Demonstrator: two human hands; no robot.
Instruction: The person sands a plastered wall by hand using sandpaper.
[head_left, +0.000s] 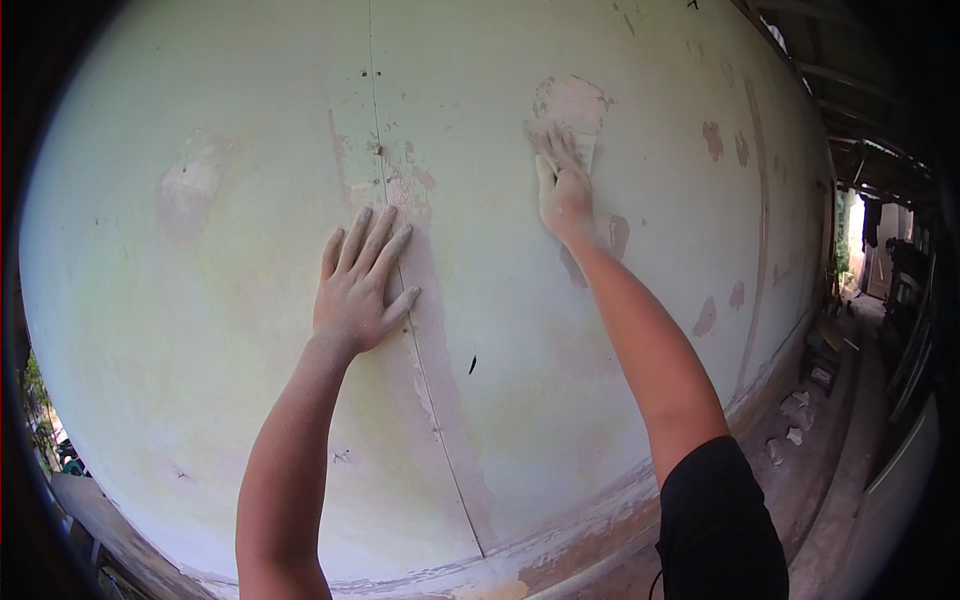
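A pale green painted wall (495, 420) fills most of the view, split by a thin panel seam (427, 382) with small fastener marks along it. Dusty and spread, my left hand (365, 277) rests flat against the wall over the left side of the seam, holding nothing. Farther up and to the right, my right hand (566, 184) presses a pale, flat sheet (587, 150), perhaps sandpaper, to the wall. Its fingers look blurred. Just above them is a rough whitish patch (574, 101); brownish patches (619, 236) show beside the right wrist.
A worn ledge (600, 551) runs along the wall's foot. On the floor at right lie several broken pale pieces (796, 420), near a small dark stand (821, 360). A passage with a bright opening lies beyond. A board (82, 487) is at lower left.
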